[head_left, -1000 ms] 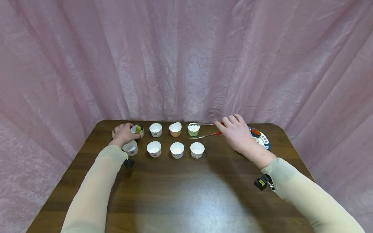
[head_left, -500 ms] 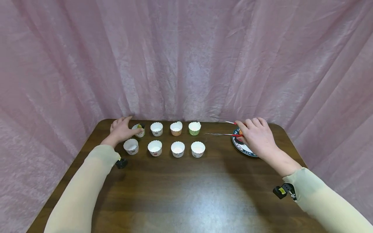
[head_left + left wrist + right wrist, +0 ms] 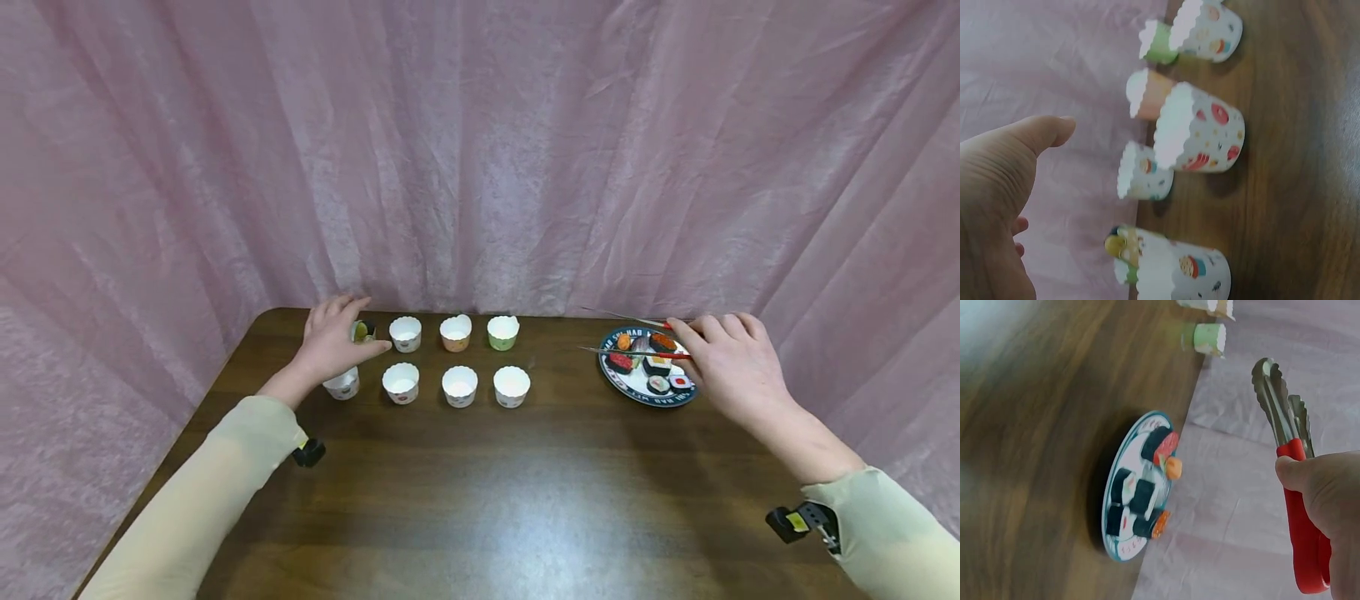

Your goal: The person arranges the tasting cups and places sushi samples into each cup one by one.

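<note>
My right hand (image 3: 731, 367) grips a pair of red-handled metal tongs (image 3: 1304, 525). Their two arms stand apart with nothing between the tips. In the head view the tongs reach over the left part of a round plate (image 3: 613, 382) of sushi pieces. My left hand (image 3: 333, 337) hovers with thumb and fingers spread, holding nothing. Behind it, partly hidden, a cup at the back left corner holds a sushi piece (image 3: 362, 331) with a yellow-green top. The front left paper cup (image 3: 343, 385) is partly covered by this hand.
Several scalloped paper cups stand in two rows, among them an orange cup (image 3: 455, 335) and a green cup (image 3: 502, 335) at the back. A pink curtain (image 3: 480, 167) hangs behind the brown wooden table (image 3: 480, 500).
My right hand has carried the tongs rightward from beside the green cup to the plate, uncovering the sushi. My left hand has let go of the back left cup and lifted, fingers spreading.
</note>
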Motion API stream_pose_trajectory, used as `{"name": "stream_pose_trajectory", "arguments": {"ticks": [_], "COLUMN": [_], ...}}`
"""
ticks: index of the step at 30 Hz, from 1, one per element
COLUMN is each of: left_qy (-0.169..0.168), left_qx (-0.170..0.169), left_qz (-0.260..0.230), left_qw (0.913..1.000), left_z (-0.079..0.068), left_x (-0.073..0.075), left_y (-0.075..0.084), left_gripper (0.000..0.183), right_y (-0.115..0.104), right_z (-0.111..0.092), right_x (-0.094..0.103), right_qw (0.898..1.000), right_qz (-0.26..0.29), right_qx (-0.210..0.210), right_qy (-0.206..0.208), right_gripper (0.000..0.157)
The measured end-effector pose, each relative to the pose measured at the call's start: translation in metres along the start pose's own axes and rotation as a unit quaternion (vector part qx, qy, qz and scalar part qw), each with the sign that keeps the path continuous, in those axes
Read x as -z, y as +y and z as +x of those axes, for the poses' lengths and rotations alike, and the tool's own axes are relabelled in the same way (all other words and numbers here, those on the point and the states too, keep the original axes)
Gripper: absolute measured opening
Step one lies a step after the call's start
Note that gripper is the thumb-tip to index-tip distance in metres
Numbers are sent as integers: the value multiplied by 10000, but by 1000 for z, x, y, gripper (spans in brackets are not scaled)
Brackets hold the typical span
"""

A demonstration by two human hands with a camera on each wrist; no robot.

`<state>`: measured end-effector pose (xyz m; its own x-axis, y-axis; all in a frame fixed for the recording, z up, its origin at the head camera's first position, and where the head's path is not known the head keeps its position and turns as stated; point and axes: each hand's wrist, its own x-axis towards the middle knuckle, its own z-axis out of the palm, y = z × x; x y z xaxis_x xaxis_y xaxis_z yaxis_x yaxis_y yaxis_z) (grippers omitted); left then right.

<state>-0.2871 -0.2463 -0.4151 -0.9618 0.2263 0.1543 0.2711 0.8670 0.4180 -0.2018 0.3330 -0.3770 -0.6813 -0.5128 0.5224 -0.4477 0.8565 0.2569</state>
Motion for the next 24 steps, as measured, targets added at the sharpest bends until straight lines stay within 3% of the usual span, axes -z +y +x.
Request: {"name": "stream_pose_trajectory", "arguments": {"ticks": [7, 13, 24], "left_qy": [-21, -67, -242], "left_qx": [-173, -183, 226], "left_qz": [55, 174, 360], "left_qw": [9998, 9997, 9988], "left_z": [-2, 2, 17], "left_x": [-7, -19, -34], "left_y": [18, 23, 20], "left_gripper": [84, 81, 83], "right_y": [11, 23, 42], "right_z": [-17, -28, -37], "right_x": [4, 3, -5], "right_qw": [9999, 9994, 9976], "right_qz": [-109, -109, -283], "right_qx": [-36, -212, -206], "right_qy": [50, -246, -605], "right_gripper": [64, 61, 52]}}
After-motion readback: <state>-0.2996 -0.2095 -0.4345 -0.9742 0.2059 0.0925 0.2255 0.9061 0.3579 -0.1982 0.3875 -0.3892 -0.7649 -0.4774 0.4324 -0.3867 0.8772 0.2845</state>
